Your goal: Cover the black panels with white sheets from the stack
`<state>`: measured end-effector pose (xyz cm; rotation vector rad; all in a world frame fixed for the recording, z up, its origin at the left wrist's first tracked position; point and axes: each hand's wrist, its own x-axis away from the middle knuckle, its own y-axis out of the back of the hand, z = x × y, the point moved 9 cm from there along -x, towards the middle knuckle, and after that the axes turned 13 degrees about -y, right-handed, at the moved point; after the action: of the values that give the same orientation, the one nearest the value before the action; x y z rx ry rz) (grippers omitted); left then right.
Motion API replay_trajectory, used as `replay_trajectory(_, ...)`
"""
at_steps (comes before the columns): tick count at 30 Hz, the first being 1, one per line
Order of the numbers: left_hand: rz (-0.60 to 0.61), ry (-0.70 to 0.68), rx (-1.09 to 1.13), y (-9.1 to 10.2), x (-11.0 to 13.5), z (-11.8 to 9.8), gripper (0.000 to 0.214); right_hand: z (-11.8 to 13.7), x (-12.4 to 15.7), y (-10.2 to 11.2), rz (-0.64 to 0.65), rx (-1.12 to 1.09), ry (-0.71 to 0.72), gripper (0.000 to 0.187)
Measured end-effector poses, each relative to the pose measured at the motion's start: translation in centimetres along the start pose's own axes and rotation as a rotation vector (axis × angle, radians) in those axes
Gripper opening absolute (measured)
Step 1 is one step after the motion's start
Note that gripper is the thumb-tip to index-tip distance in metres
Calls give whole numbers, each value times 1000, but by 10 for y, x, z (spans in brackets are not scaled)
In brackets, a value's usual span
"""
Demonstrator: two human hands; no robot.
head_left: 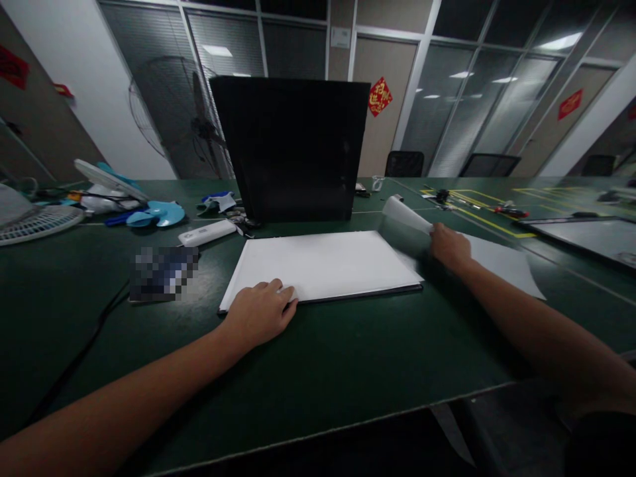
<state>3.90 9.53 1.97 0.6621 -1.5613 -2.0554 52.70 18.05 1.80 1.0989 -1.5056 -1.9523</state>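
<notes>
A thin, flat panel with a white top (322,265) and a dark lower edge lies on the green table. My left hand (263,308) rests on its near-left part, fingers bent over the white surface and thumb by the front edge. To the right of the panel, my right hand (450,246) is closed on a white sheet (501,262). That sheet curls up on the hand's left side and spreads out to the right; its near-left part is smeared by motion. Behind the panel a large black screen-like board (293,152) stands upright, leaning slightly.
A pixelated phone-like object (163,273) with a black cable, a white stick-shaped device (207,233) and blue fan blades (159,213) lie left. Yellow tape lines (489,218), small tools and a framed flat panel (591,235) are right. The table's front edge (348,427) runs near me.
</notes>
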Motion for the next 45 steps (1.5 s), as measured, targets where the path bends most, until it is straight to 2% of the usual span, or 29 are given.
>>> replay_trajectory(3, 5, 7, 5, 0, 0, 1, 39, 21, 18, 26, -119, -86, 97, 53)
replay_trajectory(5, 15, 10, 12, -1, -1, 1, 40, 43, 40, 43, -197, -192, 244, 55)
replay_trajectory(7, 21, 12, 16, -1, -1, 2, 40, 70, 68, 52, -209, -283, 436, 55)
replay_trajectory(9, 13, 15, 11, -2, 0, 2, 40, 98, 100, 52, -141, -315, 654, 54)
replay_trajectory(13, -9, 4, -8, -2, -1, 3, 39, 140, 160, 35, 136, -249, 1030, 51)
replay_trajectory(15, -9, 0, -14, -3, -1, 3, 41, 149, 176, 31, 227, -249, 1129, 51)
replay_trajectory(17, -8, -1, -26, -1, -1, 2, 42, 151, 181, 32, 254, -266, 1163, 52)
replay_trajectory(20, -12, -14, -65, 7, 1, -2, 45, 146, 162, 35, 181, -265, 1078, 54)
replay_trajectory(23, -78, -74, -115, 20, 4, -10, 49, 122, 112, 34, 8, -208, 772, 58)
replay_trajectory(25, -157, -142, -140, 29, 7, -18, 48, 96, 76, 25, -43, -119, 544, 64)
replay_trajectory(28, -238, -243, -143, 32, 9, -27, 42, 55, 37, -4, 69, 26, 295, 75)
replay_trajectory(31, -249, -303, -102, 24, 6, -29, 33, 29, 21, -23, 200, 103, 136, 77)
replay_trajectory(33, -232, -306, -66, 17, 4, -26, 40, 26, 21, -22, 199, 114, 104, 74)
replay_trajectory(36, -180, -255, -4, 6, 1, -18, 57, 37, 31, -11, 161, 114, 121, 72)
replay_trajectory(45, -54, -126, 96, -6, 0, -6, 61, 63, 59, 11, 86, 128, 188, 67)
